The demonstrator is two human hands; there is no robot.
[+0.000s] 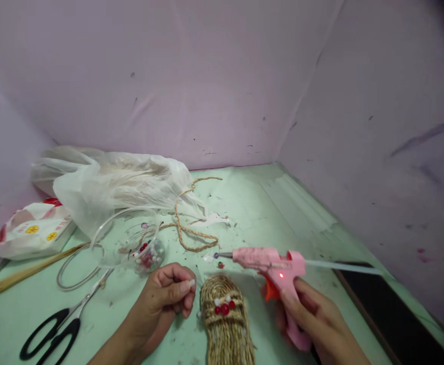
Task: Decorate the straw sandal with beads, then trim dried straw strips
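Note:
My right hand point(313, 314) is wrapped round the handle of a pink hot glue gun point(260, 257), its nozzle pointing left. A red light glows on the gun's body, and a clear glue stick point(343, 266) juts from its back. Left of the gun, the fingers of my left hand point(168, 291) are pinched together; a pale spot shows at the fingertips, too small to name. Between both hands lies a woven straw piece shaped like a small slipper point(225, 334), with red beads point(225, 309) and white ones across its band. Neither hand touches it.
Black-handled scissors point(64, 324) lie at the left near a clear tub of beads point(149, 256). Braided cord point(195, 248) trails behind. A white plastic bag point(130, 182) and a tissue pack point(35, 230) sit at the back left. A dark board point(389, 314) lies at right.

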